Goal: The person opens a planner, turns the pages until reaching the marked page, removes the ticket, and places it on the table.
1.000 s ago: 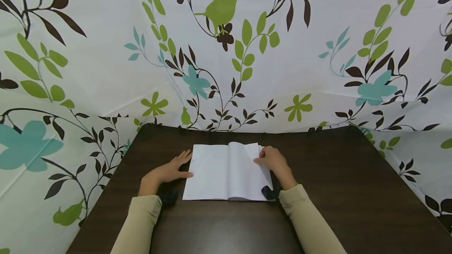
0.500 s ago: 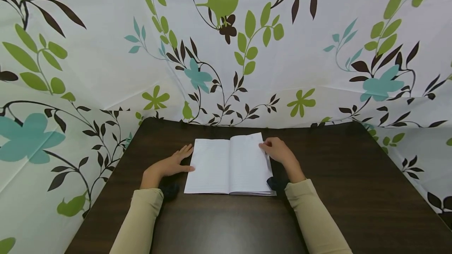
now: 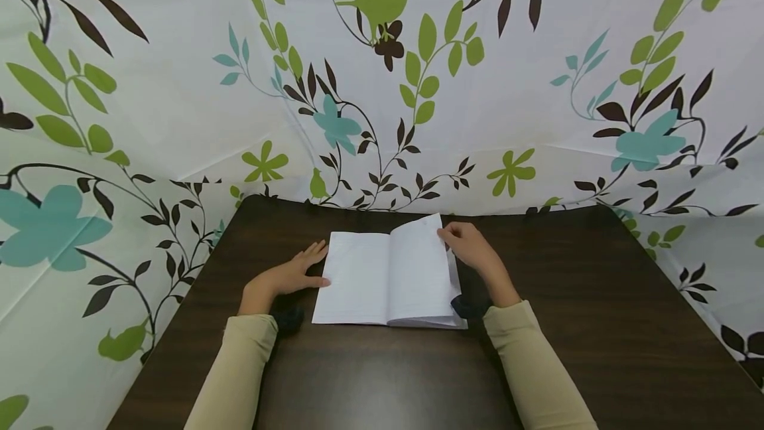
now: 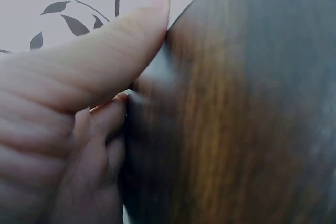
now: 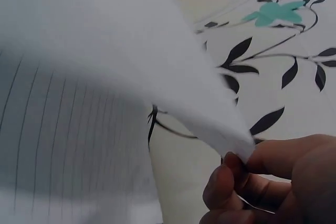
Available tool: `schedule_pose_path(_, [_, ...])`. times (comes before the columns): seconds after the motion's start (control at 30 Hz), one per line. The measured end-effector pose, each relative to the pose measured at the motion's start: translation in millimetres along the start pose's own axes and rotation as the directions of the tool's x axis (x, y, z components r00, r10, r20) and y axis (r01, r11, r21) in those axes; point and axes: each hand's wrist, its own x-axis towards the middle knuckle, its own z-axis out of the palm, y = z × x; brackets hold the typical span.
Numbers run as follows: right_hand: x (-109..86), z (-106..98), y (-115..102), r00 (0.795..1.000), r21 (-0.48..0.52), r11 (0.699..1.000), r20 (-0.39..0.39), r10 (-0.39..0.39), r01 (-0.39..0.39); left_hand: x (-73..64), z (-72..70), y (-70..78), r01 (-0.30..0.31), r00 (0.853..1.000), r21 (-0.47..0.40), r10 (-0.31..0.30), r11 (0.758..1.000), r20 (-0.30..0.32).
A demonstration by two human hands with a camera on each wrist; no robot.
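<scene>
An open notebook (image 3: 358,277) with white ruled pages lies on the dark wooden table. My left hand (image 3: 288,276) rests at its left edge, fingers spread and straight, the thumb reaching the page's side. At the right, my right hand (image 3: 471,244) pinches the outer edge of a page (image 3: 418,264) between thumb and forefinger. That page is raised and curved, with another sheet showing beneath it. In the right wrist view the lifted page (image 5: 157,61) runs down to a corner held in the fingertips (image 5: 231,163), and a lined page (image 5: 79,145) shows below.
The dark wooden table (image 3: 597,324) extends on both sides and in front of the notebook. Behind it hangs a white cloth (image 3: 513,85) printed with leaves, flowers and birds. A dark wrist device (image 3: 468,306) sits under the right wrist, against the notebook's right edge.
My right hand has lifted the page's right edge higher off the sheets below. The left hand stays at the notebook's left edge. The head view has tilted slightly down.
</scene>
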Motion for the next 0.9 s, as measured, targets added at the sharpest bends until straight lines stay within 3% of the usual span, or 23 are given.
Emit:
schedule_pose_path(0.27, [0.5, 7, -9, 1.000, 0.070, 0.997, 0.000, -0.011, 0.011, 0.5, 3.1, -1.2, -0.005, 1.000, 0.019, 0.004, 1.000, 0.017])
schedule_pose_path(0.43, [6.6, 9, -18, 0.999, 0.058, 0.998, -0.016, -0.036, 0.036, -1.3, 1.4, -1.0, -0.004, 1.000, 0.003, 0.004, 1.000, 0.001])
schedule_pose_path(0.9, [17.1, 15, -51, 0.998, 0.037, 0.998, 0.030, -0.046, 0.045, 1.3, -3.1, -1.0, -0.013, 1.000, 0.021, 0.013, 1.000, 0.006])
